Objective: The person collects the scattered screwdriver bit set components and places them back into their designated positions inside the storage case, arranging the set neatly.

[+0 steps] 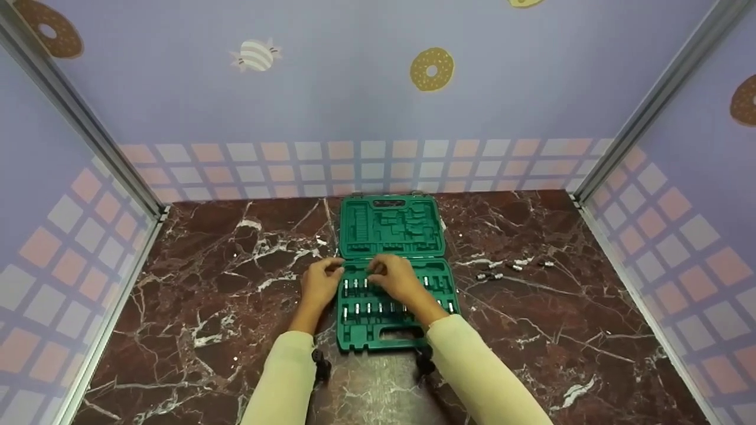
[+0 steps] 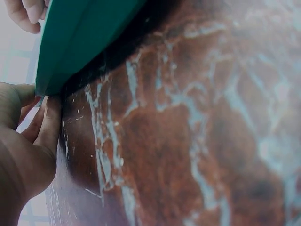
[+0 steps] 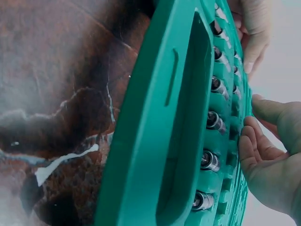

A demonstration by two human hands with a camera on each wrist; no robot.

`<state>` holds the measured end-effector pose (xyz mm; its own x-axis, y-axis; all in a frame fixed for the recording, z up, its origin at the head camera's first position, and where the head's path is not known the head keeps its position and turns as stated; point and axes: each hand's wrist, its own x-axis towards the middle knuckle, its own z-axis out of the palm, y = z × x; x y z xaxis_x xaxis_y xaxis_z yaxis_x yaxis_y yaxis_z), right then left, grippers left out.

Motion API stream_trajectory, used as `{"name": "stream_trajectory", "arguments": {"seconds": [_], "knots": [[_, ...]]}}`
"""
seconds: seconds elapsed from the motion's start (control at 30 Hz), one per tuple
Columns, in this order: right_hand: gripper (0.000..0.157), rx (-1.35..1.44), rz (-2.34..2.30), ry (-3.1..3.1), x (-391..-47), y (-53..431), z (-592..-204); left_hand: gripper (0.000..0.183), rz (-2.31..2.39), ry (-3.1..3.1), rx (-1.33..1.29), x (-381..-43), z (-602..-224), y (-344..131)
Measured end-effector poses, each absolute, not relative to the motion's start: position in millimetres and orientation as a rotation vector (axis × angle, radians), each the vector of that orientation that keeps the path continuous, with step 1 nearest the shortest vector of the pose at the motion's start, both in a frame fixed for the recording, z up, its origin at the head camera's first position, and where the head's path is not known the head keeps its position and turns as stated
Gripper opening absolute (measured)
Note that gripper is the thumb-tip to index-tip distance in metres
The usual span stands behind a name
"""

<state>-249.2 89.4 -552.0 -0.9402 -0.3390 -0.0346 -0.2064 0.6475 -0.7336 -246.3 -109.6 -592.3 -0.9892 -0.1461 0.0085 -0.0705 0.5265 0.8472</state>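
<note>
A green tool case (image 1: 348, 337) lies unfolded on the table, its moulded lid (image 1: 393, 227) laid back toward the wall. Two rows of silver bit sockets stand in the lower half, among them a near-row socket (image 3: 210, 160). At the case's left edge my left hand (image 1: 319, 283) grips the rim between thumb and fingers (image 2: 49, 127). My right hand (image 1: 398, 278) is bent over the far row, thumb and fingertips close beside its third socket (image 1: 365, 283). Whether those fingertips pinch anything I cannot tell.
To the right of the case, several loose sockets (image 1: 489, 275) lie on the dark red marble-patterned table (image 1: 531, 342). A patterned wall (image 1: 372, 168) rises directly behind the lid, with side walls left and right.
</note>
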Motion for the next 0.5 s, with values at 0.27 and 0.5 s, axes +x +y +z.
{"name": "stream_trajectory", "arguments": {"seconds": [0.27, 0.5], "knots": [[0.018, -0.520, -1.330, 2.690, -237, 106, -540, 0.019, -1.472, -2.665, 0.184, -246, -593, -109], [0.025, -0.578, -1.451, 2.660, -232, 131, -534, 0.020, -1.464, -2.671, 0.168, -246, -594, -110]]}}
